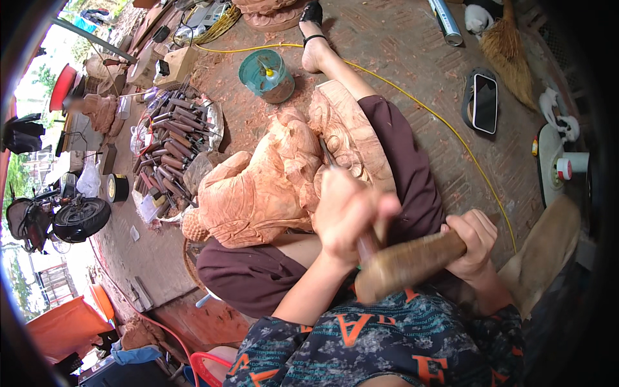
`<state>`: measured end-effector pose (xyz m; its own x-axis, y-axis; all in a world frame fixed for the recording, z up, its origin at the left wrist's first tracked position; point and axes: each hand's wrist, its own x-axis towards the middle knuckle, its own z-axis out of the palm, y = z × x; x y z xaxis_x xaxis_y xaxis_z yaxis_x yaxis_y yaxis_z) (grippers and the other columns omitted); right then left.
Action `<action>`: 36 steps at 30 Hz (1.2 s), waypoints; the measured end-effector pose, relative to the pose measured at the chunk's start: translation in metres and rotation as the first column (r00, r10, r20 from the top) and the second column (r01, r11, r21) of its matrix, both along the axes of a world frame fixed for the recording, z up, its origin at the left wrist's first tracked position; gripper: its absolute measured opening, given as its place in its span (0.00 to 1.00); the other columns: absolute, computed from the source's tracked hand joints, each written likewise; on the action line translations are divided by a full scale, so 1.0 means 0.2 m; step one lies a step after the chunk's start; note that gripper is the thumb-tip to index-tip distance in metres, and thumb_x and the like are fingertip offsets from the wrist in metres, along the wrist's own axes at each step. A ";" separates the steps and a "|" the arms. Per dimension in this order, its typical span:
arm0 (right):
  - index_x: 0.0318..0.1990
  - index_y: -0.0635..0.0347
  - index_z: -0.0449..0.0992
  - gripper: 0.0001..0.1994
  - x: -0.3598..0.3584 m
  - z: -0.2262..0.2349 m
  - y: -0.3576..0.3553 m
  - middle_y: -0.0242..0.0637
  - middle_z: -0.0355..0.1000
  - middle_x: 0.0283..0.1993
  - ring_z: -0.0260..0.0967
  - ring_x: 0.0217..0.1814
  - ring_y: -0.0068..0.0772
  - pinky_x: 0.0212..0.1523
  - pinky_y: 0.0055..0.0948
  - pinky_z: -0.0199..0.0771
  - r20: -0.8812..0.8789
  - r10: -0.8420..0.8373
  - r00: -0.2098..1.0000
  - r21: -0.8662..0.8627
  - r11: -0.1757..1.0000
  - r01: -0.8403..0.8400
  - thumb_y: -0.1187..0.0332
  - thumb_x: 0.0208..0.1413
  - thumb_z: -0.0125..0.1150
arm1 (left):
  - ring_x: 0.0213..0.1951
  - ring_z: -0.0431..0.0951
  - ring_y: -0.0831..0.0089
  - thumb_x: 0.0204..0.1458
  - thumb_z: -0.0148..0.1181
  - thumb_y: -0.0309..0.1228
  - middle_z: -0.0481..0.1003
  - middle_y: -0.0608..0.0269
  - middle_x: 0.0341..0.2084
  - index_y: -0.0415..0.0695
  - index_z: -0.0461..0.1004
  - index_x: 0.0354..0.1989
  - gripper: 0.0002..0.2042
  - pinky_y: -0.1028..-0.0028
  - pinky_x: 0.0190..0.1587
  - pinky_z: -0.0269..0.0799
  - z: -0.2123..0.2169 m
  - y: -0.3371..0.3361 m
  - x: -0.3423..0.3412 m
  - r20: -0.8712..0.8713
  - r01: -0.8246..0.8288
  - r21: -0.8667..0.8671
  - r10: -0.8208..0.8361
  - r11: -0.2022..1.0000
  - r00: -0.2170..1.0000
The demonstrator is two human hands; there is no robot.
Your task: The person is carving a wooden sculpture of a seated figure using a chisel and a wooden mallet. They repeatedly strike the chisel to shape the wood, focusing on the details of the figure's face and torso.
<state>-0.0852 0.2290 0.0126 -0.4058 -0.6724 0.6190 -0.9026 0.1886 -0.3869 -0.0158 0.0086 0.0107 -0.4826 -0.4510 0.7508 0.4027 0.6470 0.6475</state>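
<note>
A carved wooden statue (pixel 255 184) of a robed figure lies on its side across my legs. Its knobbly head points left, and its rounded base (pixel 371 138) leans by my thigh. My left hand (pixel 348 209) is closed round a chisel (pixel 367 248), whose thin blade runs down to the carving between figure and base. In my right hand (pixel 474 242), closed on its handle end, is a wooden mallet (pixel 409 264). The mallet's thick end, blurred by motion, is close to the chisel's butt; whether they touch I cannot tell.
Many chisels (pixel 177 138) lie heaped on a sheet to the left. Ahead stands a teal bucket (pixel 265 74) with a bottle inside. A yellow cord (pixel 445 122) crosses the floor. A phone (pixel 485 103), a broom (pixel 506 55) and cats (pixel 478 19) are on the right; a motorbike (pixel 61 216) stands left.
</note>
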 end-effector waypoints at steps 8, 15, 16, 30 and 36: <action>0.46 0.61 0.72 0.19 0.05 -0.05 0.06 0.38 0.71 0.28 0.70 0.24 0.40 0.26 0.35 0.69 0.248 -0.009 0.969 0.002 1.000 0.008 0.76 0.47 0.71 | 0.24 0.64 0.71 0.66 0.52 0.49 0.63 0.65 0.21 0.43 0.68 0.32 0.21 0.67 0.33 0.62 -0.01 -0.09 0.17 -0.154 0.136 -0.096 -0.150 0.986 0.977; 0.47 0.62 0.73 0.23 0.09 -0.16 0.07 0.39 0.73 0.30 0.71 0.25 0.40 0.28 0.36 0.71 0.387 0.020 0.922 -0.021 1.000 -0.012 0.63 0.45 0.74 | 0.25 0.66 0.72 0.65 0.56 0.49 0.67 0.65 0.23 0.42 0.67 0.39 0.19 0.68 0.31 0.61 0.10 0.02 0.26 0.018 0.198 0.148 -0.202 0.969 0.979; 0.47 0.63 0.73 0.24 0.09 -0.17 0.07 0.39 0.73 0.30 0.72 0.25 0.40 0.28 0.37 0.71 0.389 0.020 0.921 -0.028 1.000 -0.010 0.61 0.44 0.74 | 0.25 0.66 0.72 0.65 0.56 0.49 0.67 0.66 0.24 0.43 0.66 0.42 0.19 0.69 0.31 0.61 0.10 0.02 0.22 -0.053 0.165 0.131 -0.160 0.977 0.986; 0.44 0.60 0.77 0.24 0.09 -0.20 0.07 0.39 0.73 0.29 0.72 0.27 0.44 0.30 0.38 0.72 0.482 0.016 0.876 -0.014 1.000 -0.011 0.67 0.34 0.73 | 0.17 0.55 0.83 0.71 0.42 0.49 0.57 0.74 0.16 0.48 0.67 0.43 0.17 0.78 0.22 0.52 0.25 -0.19 0.09 -0.082 0.136 0.305 -0.116 0.943 0.990; 0.43 0.59 0.77 0.24 0.09 -0.20 0.06 0.39 0.73 0.29 0.73 0.27 0.45 0.31 0.38 0.73 0.492 0.011 0.870 -0.012 1.000 -0.006 0.71 0.30 0.72 | 0.16 0.53 0.84 0.70 0.48 0.40 0.58 0.74 0.16 0.49 0.65 0.40 0.09 0.78 0.21 0.50 0.19 -0.17 0.01 0.042 0.055 0.211 -0.065 0.976 0.997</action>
<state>-0.0666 0.2417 -0.0280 -0.6537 -0.6724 0.3471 -0.5964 0.1756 -0.7832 -0.0131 -0.0254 0.0482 -0.5467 -0.5647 0.6183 0.4020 0.4707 0.7854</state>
